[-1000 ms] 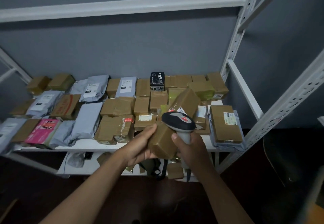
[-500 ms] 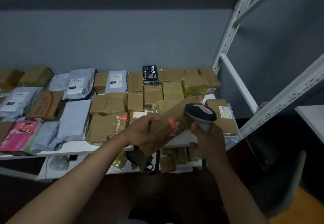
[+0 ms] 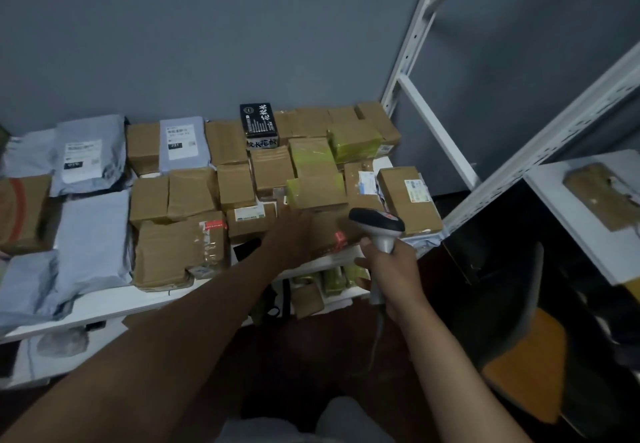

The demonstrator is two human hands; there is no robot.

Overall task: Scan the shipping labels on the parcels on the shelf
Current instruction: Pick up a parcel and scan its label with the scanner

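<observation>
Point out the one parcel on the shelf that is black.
The black box in the back row, printed with white lettering. It stands between brown cardboard boxes; every other parcel on the shelf is brown, grey or yellow-green.

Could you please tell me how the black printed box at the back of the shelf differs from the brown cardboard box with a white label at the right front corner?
The black printed box is dark with white lettering; the brown cardboard box is plain tan with one small white label. The black box sits in the back row among other parcels; the brown box lies at the shelf's right front corner on a grey mailer. Both are rectangular parcels lying on the shelf.
</observation>
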